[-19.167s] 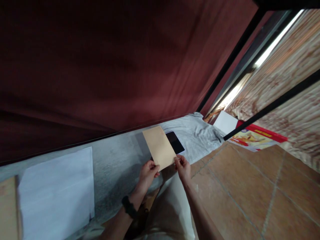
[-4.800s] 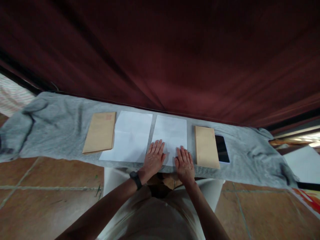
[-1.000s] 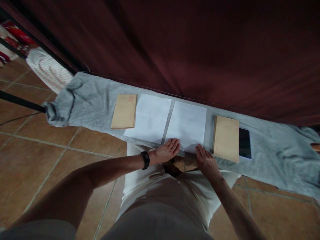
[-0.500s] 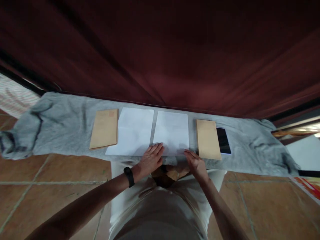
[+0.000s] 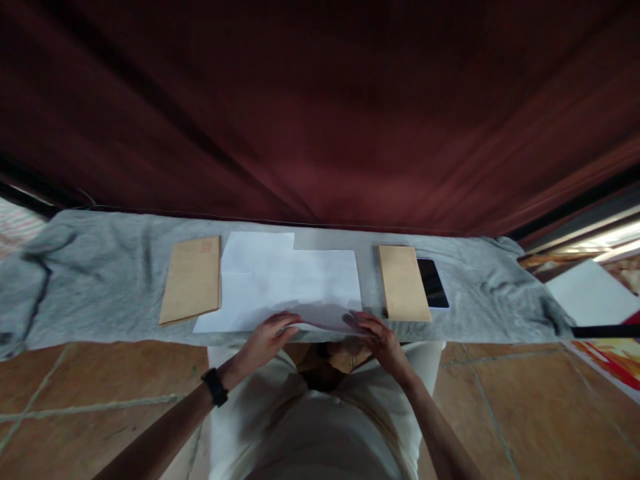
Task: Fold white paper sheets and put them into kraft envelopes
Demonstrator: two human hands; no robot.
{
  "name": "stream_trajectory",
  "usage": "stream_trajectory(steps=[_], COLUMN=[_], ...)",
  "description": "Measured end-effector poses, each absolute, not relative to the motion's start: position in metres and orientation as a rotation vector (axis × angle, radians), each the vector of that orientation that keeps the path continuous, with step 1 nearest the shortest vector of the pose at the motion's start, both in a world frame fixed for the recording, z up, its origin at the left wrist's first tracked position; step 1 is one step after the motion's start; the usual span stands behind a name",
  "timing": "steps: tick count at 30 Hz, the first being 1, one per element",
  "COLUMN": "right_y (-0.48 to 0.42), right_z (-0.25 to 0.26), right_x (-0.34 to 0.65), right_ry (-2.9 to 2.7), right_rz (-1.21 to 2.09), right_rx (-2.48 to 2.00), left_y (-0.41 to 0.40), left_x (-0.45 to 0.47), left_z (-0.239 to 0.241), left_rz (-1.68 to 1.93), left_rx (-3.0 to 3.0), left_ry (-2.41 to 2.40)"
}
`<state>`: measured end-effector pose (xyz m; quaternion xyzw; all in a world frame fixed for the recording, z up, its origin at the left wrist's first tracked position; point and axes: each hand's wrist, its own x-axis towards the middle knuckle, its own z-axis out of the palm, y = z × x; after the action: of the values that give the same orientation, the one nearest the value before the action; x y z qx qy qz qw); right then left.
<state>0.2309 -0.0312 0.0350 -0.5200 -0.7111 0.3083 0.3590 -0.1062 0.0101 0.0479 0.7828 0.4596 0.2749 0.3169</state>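
Centrally, a white sheet point(image 5: 327, 277) lies on a grey cloth point(image 5: 480, 283), its near edge lifted toward the person. The left hand point(image 5: 270, 339) pinches that edge at its left corner between thumb and fingers; the right hand point(image 5: 383, 340) pinches its right corner. Just left, touching it, lies another white paper point(image 5: 255, 267), then a tan envelope stack point(image 5: 193, 280). Right are a second tan stack point(image 5: 405, 283) and a dark-screened tablet point(image 5: 434, 283). Beyond hangs a dark red curtain point(image 5: 320, 133).
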Motion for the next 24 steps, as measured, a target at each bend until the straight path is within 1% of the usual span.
stream_trajectory(steps=[4,7,12,17,24], right_y=[-0.03,-0.025,-0.007,0.018,0.048], right_z=[0.029,0.027,0.028,0.029,0.028], right_x=[0.227,0.223,0.218,0.21,0.2], right_ry=[-1.729,-1.643,-1.58,-1.522,-1.555], right_rz=[0.883,0.854,0.784,0.766,0.585], right_rx=[-1.427,-1.544,-1.644,-1.69,-1.883], left_y=[0.01,0.017,0.029,0.039,0.062], left_x=[-0.107,-0.106,-0.1,-0.088,-0.073], left_z=[0.046,0.045,0.044,0.039,0.049], left_rz=[0.73,0.726,0.74,0.841,0.787], left_rx=[2.058,2.103,1.933,1.801,1.737], left_ry=[1.147,1.112,1.34,1.605,1.767])
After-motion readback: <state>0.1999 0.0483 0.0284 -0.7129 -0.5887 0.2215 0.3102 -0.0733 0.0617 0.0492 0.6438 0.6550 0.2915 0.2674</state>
